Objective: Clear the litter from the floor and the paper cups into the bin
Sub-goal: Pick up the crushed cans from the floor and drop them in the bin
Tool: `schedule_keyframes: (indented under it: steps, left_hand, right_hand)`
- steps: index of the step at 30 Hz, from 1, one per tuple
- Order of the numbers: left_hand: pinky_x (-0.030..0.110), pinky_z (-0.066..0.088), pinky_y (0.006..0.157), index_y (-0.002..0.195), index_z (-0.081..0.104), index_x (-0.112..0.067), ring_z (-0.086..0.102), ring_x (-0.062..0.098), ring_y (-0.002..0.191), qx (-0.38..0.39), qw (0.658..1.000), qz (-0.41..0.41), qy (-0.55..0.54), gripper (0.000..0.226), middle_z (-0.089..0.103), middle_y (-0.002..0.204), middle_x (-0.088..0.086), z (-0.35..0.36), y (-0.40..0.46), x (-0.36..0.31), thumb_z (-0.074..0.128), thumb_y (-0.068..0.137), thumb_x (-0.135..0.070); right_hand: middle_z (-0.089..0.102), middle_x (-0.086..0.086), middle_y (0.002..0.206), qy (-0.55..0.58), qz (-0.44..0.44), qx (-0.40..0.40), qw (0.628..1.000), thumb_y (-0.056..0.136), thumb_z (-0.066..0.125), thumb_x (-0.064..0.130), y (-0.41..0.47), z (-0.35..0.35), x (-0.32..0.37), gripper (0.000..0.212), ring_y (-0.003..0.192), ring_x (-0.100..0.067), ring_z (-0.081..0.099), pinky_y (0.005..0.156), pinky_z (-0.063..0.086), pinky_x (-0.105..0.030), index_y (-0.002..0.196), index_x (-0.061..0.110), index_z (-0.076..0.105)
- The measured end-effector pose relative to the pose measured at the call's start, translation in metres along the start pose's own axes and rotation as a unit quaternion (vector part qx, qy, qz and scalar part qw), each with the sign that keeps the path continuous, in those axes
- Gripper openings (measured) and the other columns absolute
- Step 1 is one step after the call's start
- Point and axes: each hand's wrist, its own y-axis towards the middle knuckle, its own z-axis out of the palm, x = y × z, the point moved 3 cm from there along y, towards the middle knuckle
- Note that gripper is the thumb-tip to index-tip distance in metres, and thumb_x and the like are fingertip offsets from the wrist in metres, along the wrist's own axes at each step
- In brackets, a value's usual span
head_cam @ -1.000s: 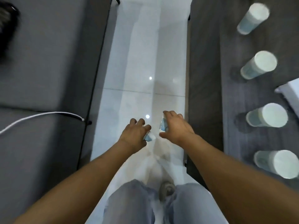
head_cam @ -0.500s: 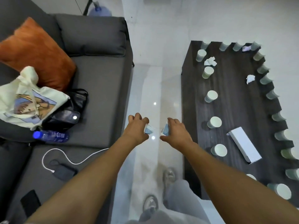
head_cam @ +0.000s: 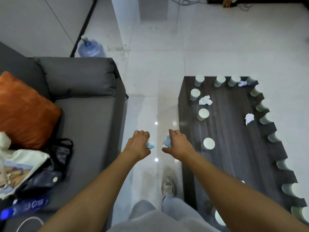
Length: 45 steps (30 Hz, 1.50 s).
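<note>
My left hand (head_cam: 138, 143) grips a small blue-and-white scrap of litter (head_cam: 151, 145) above the white floor. My right hand (head_cam: 179, 144) grips a similar blue-and-white scrap (head_cam: 166, 141). Both hands hover over the aisle between the grey sofa (head_cam: 87, 118) and the dark wooden coffee table (head_cam: 234, 148). Several pale green paper cups stand on the table, one of them (head_cam: 208, 143) just right of my right hand. Crumpled white tissues lie on the table at the far left (head_cam: 205, 100) and in the middle (head_cam: 249, 118). No bin is in view.
An orange cushion (head_cam: 25, 111), a tote bag (head_cam: 18, 168), a black bag (head_cam: 50, 173) and a blue bottle (head_cam: 25, 208) lie on the sofa. A large water jug (head_cam: 91, 48) stands behind it. Cables (head_cam: 185, 1) lie on the far floor.
The view has risen and pulled back from close to the floor, so the sofa, the table and the far floor now show. Both hands still hold their scraps.
</note>
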Motion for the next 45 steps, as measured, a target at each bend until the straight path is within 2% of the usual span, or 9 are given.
schedule_keyframes:
  steps: [10,17,22,28,38,45]
  left_hand:
    - [0.038,0.043,0.097,0.128,0.047,-0.016,0.037,0.023,0.121,0.032,0.998,0.043,0.018,0.05,0.048,0.124,0.005,-0.078,0.2,-0.001,0.065,0.082,-0.022]
    - [0.04,0.042,0.097,0.13,0.047,-0.014,0.034,0.025,0.123,0.019,0.997,0.065,0.027,0.052,0.048,0.126,0.006,-0.182,0.365,0.029,0.063,0.081,-0.023]
    - [0.039,0.041,0.097,0.131,0.046,-0.014,0.035,0.025,0.122,0.03,0.995,0.086,0.044,0.053,0.049,0.125,0.006,-0.243,0.466,0.017,0.064,0.082,-0.021]
    - [0.04,0.044,0.096,0.128,0.049,-0.014,0.035,0.025,0.123,0.027,0.987,0.155,0.046,0.052,0.05,0.126,0.007,-0.284,0.603,-0.051,0.066,0.08,-0.021]
    - [0.037,0.046,0.092,0.129,0.05,-0.015,0.037,0.022,0.122,0.038,0.969,0.233,0.077,0.053,0.052,0.126,0.005,-0.345,0.809,-0.191,0.067,0.08,-0.024]
    - [0.036,0.044,0.09,0.131,0.048,-0.016,0.034,0.021,0.125,0.092,0.945,0.287,0.124,0.054,0.05,0.127,0.004,-0.369,0.931,-0.28,0.066,0.081,-0.025]
  right_hand:
    - [0.041,-0.005,0.141,0.037,0.047,-0.017,0.998,0.08,0.072,0.041,0.182,-0.102,-0.001,0.082,0.125,-0.026,0.042,0.099,0.043,-0.038,0.145,0.016,0.029]
    - [0.037,-0.007,0.146,0.115,0.088,-0.065,0.987,0.082,0.071,0.04,0.319,-0.178,0.029,0.083,0.132,-0.028,0.037,0.105,0.038,-0.039,0.147,0.013,0.027]
    - [0.037,-0.009,0.147,0.162,0.118,-0.074,0.977,0.082,0.071,0.039,0.395,-0.228,0.027,0.084,0.133,-0.028,0.038,0.106,0.036,-0.038,0.148,0.012,0.026]
    - [0.042,-0.011,0.139,0.168,0.152,-0.074,0.971,0.081,0.072,0.037,0.496,-0.298,-0.023,0.078,0.125,-0.03,0.042,0.101,0.039,-0.037,0.143,0.011,0.032]
    - [0.046,-0.007,0.135,0.182,0.214,-0.14,0.949,0.078,0.074,0.042,0.649,-0.455,-0.123,0.074,0.118,-0.027,0.047,0.092,0.043,-0.034,0.136,0.015,0.037]
    - [0.044,-0.01,0.134,0.204,0.283,-0.156,0.924,0.08,0.072,0.04,0.715,-0.537,-0.198,0.074,0.119,-0.03,0.044,0.092,0.041,-0.035,0.137,0.011,0.036]
